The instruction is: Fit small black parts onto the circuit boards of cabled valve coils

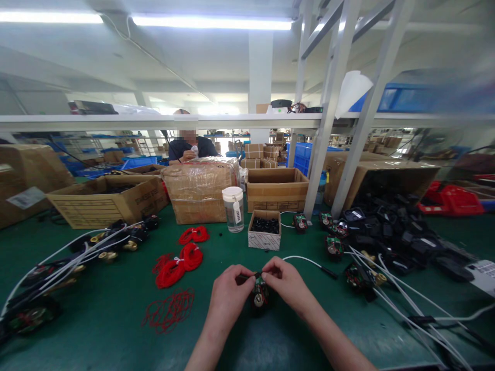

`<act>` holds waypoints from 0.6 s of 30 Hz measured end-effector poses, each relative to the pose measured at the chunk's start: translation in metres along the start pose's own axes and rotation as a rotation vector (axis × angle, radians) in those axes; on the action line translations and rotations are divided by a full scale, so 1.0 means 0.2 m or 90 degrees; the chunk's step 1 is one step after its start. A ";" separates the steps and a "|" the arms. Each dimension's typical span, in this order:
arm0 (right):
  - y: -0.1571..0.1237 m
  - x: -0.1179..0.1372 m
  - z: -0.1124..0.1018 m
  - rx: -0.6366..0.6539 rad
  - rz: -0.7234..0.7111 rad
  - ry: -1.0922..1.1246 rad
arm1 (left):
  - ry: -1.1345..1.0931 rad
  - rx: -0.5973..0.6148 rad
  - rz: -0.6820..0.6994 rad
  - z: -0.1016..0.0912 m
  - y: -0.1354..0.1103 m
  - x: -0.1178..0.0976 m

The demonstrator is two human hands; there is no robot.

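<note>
Circuit board (259, 300), left hand (231, 286), right hand (285, 281), pinching

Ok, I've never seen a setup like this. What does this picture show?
There's no machine: a camera worn on someone's head looks forward and down. The bare left hand and bare right hand meet at the upper end of a small black part with a green circuit board; their exact grip is too small to see. On the flat green tabletop are red wire coils, a whitish cardboard box of small black pieces and a clear, white-lidded plastic jug.
</note>
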State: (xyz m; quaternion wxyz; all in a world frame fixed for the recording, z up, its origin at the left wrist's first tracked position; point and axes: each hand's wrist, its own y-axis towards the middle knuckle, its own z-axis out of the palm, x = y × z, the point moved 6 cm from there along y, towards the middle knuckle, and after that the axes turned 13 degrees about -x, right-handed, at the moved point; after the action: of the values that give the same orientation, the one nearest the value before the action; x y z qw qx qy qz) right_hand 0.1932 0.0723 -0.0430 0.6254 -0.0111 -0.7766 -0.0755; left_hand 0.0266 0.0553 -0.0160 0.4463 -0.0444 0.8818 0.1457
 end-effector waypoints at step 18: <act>-0.10 0.08 -0.02 -0.063 -0.195 -0.248 | -0.015 0.000 0.036 -0.01 -0.01 -0.01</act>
State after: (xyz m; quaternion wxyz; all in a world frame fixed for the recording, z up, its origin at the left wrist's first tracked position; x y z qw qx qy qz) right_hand 0.1925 0.0516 -0.0290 0.4441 0.0617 -0.8703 -0.2039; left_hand 0.0265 0.0521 -0.0134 0.4525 -0.0177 0.8774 0.1586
